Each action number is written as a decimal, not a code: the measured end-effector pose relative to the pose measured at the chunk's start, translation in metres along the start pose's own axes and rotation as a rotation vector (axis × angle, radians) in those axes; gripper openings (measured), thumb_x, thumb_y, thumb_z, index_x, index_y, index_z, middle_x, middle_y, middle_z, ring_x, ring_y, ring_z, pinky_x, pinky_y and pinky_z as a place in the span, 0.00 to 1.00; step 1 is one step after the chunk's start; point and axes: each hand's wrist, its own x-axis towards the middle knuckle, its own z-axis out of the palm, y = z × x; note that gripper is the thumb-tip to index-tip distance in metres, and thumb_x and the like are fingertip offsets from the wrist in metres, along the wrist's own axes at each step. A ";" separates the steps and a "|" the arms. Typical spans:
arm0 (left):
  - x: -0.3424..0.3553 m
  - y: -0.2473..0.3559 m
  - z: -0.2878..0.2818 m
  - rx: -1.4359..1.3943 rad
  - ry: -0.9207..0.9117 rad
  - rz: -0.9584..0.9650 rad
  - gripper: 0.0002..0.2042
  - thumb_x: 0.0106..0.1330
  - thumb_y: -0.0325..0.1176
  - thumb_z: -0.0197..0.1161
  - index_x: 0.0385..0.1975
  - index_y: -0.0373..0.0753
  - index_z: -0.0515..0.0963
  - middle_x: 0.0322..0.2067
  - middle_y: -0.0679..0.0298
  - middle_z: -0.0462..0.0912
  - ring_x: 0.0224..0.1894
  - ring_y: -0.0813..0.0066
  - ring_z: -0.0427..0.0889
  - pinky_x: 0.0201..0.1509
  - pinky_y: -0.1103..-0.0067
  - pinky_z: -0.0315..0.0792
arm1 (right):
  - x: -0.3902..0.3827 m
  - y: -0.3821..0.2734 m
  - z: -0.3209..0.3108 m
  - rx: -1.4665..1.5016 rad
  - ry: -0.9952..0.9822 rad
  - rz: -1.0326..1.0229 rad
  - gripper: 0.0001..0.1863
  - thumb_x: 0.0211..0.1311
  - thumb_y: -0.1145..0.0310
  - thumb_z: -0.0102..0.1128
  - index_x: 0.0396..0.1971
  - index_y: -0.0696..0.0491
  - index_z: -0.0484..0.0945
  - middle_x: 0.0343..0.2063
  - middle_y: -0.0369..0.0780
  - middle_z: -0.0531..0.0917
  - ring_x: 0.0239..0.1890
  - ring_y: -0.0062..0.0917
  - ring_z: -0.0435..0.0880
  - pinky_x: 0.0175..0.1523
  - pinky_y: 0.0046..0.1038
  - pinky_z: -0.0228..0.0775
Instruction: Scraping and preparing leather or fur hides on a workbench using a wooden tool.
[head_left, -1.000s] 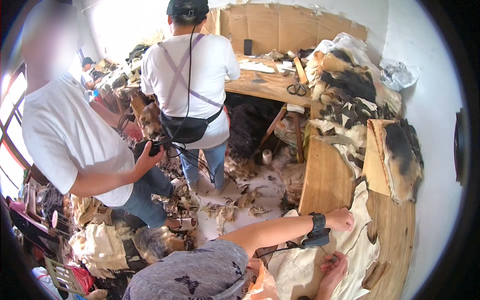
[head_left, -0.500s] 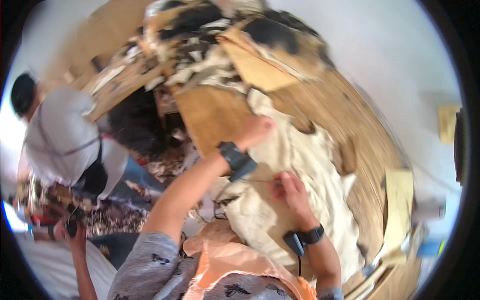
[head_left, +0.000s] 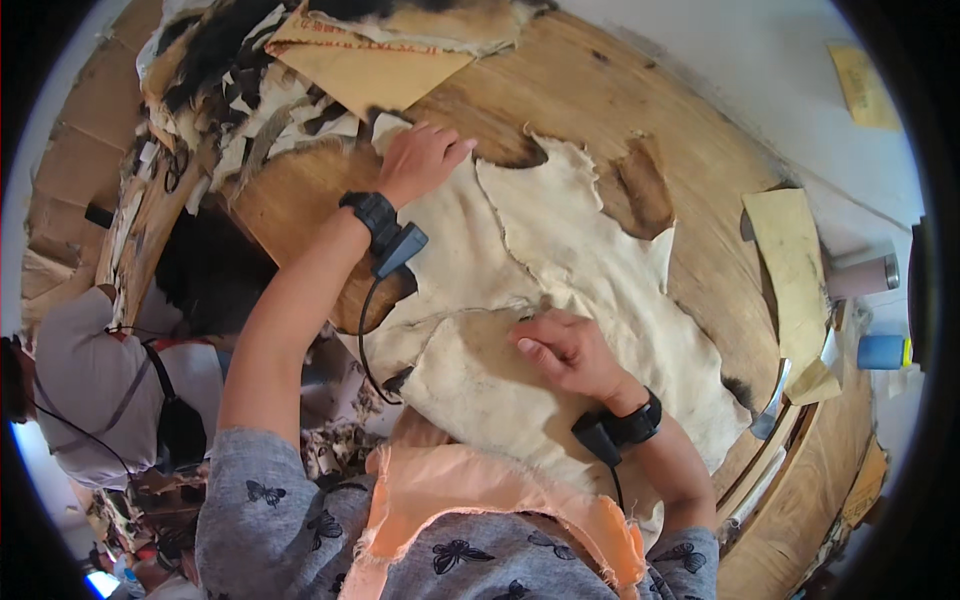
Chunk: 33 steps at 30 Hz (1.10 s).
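I see fur pelt [head_left: 610,270] at wooden table's [head_left: 725,260] near edge, left hand [head_left: 420,165] on it, grip unclear, right hand [head_left: 570,352] closed

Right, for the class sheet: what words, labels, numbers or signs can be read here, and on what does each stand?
Folded brown paper, far edge of the table: red print, partly distorted; not copied out here.
Tan piece on the wall: faint marks, too blurred to read.
Pale hide under the hands: no writing I can make out.
Grey shirt: butterfly pictures, no words visible.
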 end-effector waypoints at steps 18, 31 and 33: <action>0.017 -0.027 0.017 0.148 -0.004 0.169 0.17 0.63 0.47 0.48 0.20 0.43 0.74 0.19 0.63 0.77 0.21 0.63 0.77 0.21 0.71 0.69 | -0.011 0.015 -0.018 0.110 -0.143 -0.029 0.13 0.48 0.77 0.54 0.38 0.54 0.74 0.25 0.41 0.71 0.30 0.34 0.73 0.37 0.30 0.68; 0.009 -0.010 -0.029 -0.124 0.067 0.047 0.13 0.64 0.40 0.47 0.33 0.39 0.75 0.33 0.58 0.78 0.40 0.59 0.74 0.43 0.68 0.67 | -0.005 0.005 -0.021 0.187 0.006 -0.004 0.07 0.58 0.71 0.52 0.32 0.58 0.75 0.25 0.42 0.76 0.29 0.35 0.75 0.36 0.29 0.68; -0.012 0.000 -0.045 -0.311 0.096 -0.163 0.12 0.64 0.36 0.47 0.34 0.34 0.74 0.35 0.55 0.77 0.42 0.57 0.72 0.47 0.69 0.65 | -0.008 0.001 -0.027 0.165 0.098 0.054 0.07 0.58 0.72 0.51 0.32 0.58 0.76 0.26 0.42 0.79 0.28 0.31 0.78 0.36 0.26 0.69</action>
